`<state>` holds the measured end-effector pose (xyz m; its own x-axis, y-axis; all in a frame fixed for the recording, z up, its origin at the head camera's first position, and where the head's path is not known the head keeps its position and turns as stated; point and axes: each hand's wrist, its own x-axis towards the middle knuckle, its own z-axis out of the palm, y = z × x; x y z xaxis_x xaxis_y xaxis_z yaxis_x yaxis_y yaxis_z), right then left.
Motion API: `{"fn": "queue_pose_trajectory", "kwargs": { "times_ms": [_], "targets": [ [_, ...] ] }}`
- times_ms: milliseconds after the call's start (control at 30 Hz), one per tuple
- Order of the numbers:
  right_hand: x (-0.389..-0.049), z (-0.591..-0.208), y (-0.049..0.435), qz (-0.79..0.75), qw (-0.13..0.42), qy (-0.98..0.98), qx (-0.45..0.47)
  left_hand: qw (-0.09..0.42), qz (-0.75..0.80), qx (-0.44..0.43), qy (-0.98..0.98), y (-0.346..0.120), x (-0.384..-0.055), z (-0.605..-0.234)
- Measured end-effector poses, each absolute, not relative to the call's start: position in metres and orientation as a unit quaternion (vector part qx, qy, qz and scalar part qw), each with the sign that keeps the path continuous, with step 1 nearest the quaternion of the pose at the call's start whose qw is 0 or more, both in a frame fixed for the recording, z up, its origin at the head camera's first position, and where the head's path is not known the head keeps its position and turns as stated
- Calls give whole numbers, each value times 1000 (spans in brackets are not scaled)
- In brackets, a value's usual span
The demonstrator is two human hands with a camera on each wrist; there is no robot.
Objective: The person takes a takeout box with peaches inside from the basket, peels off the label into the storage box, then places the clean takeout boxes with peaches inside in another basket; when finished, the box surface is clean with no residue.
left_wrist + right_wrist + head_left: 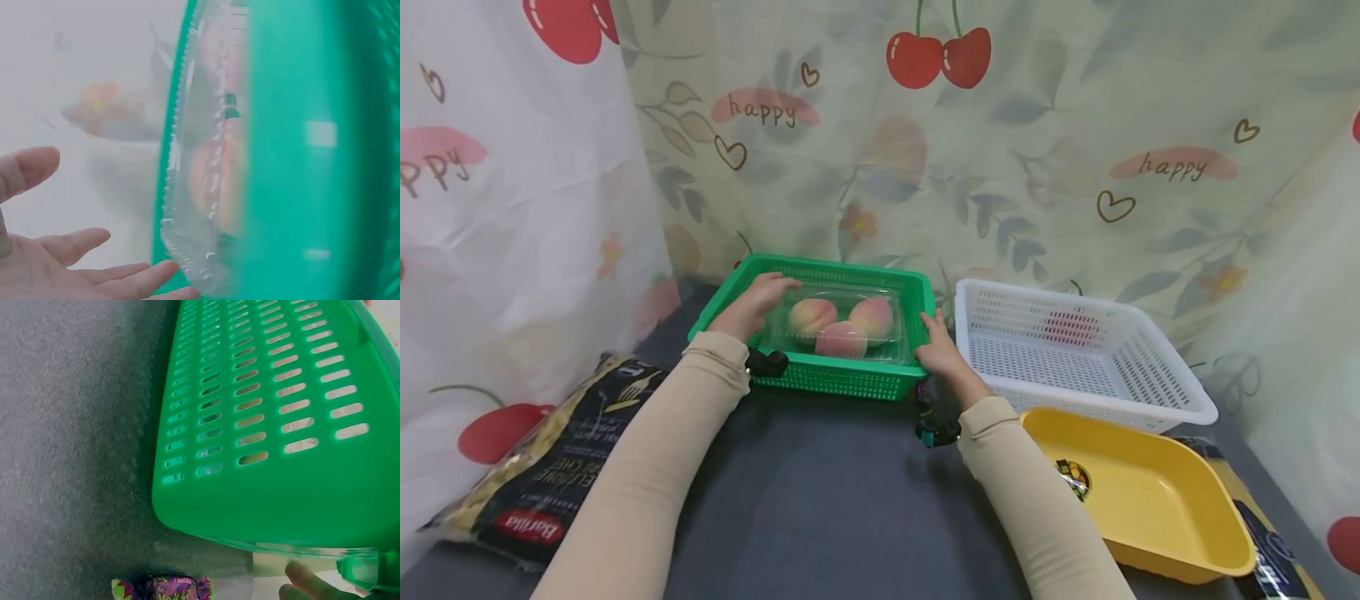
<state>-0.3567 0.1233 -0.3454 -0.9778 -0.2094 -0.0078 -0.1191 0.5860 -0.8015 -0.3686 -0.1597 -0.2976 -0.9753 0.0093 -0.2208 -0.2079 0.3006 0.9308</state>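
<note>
A green plastic basket (842,377) stands at the back of the table. Inside it lies a clear plastic container (778,329) with three pink-and-yellow peaches (812,317). My left hand (756,307) hovers over the basket's left end by the container, fingers spread and straight in the left wrist view. At the right end, my right hand (938,348) is against or just beside the basket's rim, its fingers extended. Only a few of its fingertips (306,581) show in the right wrist view, so contact is hard to judge.
Right of the basket is a white basket (1075,400), with a yellow tray (1165,492) in front. Under the tray's right side lies a dark package (1270,542). A Barilla pasta bag (565,467) lies left. A small colourful wrapped packet (175,587) sits near the green basket's corner.
</note>
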Motion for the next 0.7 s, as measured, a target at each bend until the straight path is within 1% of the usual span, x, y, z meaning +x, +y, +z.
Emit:
{"fn": "queue_pose_trajectory", "kwargs": {
  "times_ms": [100, 233, 367, 467, 567, 700],
  "targets": [
    [-358, -344, 124, -446, 53, 889, -94, 78, 587, -39, 805, -160, -364, -287],
    [-353, -338, 123, -445, 75, 887, -97, 55, 570, -17, 820, -163, -350, -275],
    [-337, -323, 126, -433, 93, 891, -103, 35, 540, 7, 841, -168, -328, -268],
    [-320, -305, 134, -418, 94, 894, -128, 18, 498, 29, 867, -172, -308, -263],
    [-304, -289, 146, -393, 80, 902, -163, -21, 438, 51, 897, -177, -284, -259],
    [-286, -276, 167, -333, 47, 921, -194, -103, 334, 89, 933, -182, -252, -258]
  ]
}}
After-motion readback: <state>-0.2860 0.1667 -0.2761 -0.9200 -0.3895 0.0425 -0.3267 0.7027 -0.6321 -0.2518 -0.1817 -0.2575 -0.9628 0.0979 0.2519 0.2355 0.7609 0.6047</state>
